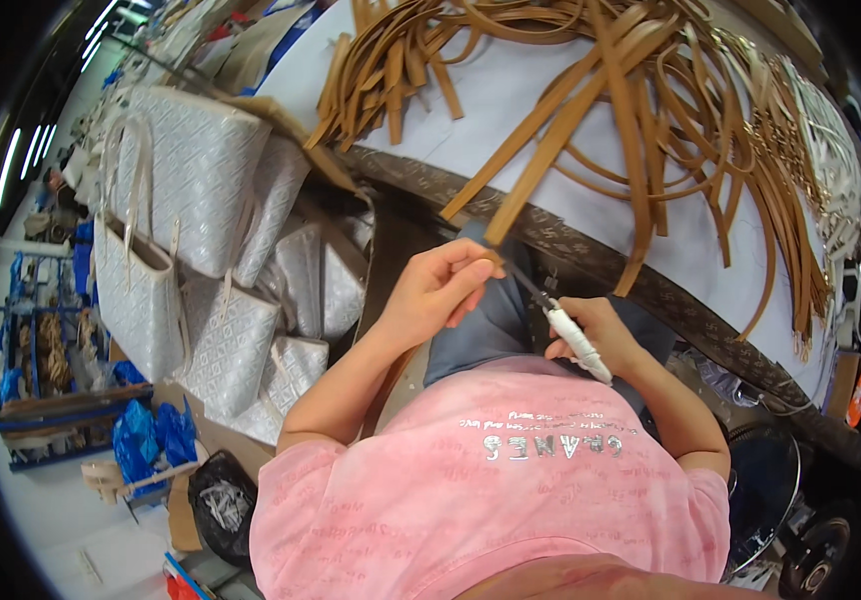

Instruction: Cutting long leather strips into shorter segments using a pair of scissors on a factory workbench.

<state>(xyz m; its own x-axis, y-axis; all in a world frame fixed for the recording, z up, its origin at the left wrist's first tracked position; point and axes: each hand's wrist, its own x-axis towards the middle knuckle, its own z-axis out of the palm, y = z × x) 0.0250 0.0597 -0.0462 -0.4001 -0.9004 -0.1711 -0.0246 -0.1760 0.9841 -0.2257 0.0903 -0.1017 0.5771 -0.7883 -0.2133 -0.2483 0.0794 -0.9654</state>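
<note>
My left hand is closed in a pinch on the end of a brown strap, above my lap. A brown length shows below my left forearm, perhaps the same strap. In my right hand is a tool with a white-wrapped handle and a thin dark shaft. The shaft points up and left toward the strap end; whether the two touch I cannot tell. Just beyond my hands, several more brown straps lie in a tangled heap and hang over the near edge of the table.
The white-topped table has a dark patterned front edge. Pale straps with metal fittings pile up at its right. Silvery patterned handbags are stacked at left. A black bin bag stands at lower left, near blue plastic bags.
</note>
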